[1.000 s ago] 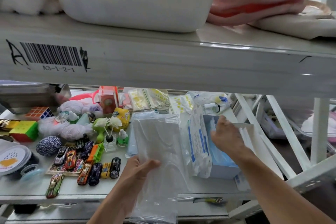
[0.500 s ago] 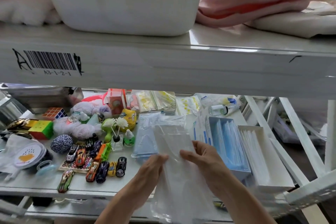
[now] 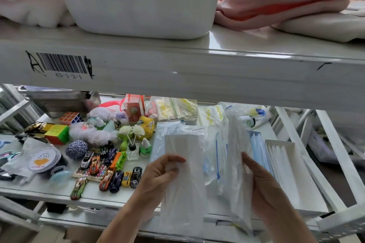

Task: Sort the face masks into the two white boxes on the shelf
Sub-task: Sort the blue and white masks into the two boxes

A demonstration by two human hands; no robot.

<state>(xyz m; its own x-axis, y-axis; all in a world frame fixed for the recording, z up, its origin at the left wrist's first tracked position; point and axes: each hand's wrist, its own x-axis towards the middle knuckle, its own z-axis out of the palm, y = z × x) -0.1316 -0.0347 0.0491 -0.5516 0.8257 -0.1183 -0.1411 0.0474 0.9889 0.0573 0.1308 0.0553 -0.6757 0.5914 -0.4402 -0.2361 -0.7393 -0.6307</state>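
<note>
Mask point(image 3: 183, 173) (white) in left hand point(image 3: 160, 175)

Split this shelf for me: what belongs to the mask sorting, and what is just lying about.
Job: left hand, gripping a white mask pack; right hand, gripping a clear packet; stacked blue masks; white box of white masks.

Lying about: toy cars; puzzle cubes; yarn; twine ball; white bin and pink cloth on the upper shelf.

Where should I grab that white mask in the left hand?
Probably pinch the top edge of the white mask from above: it stands upright, the left hand pinches its left side midway, and the top sticks up free.
</note>
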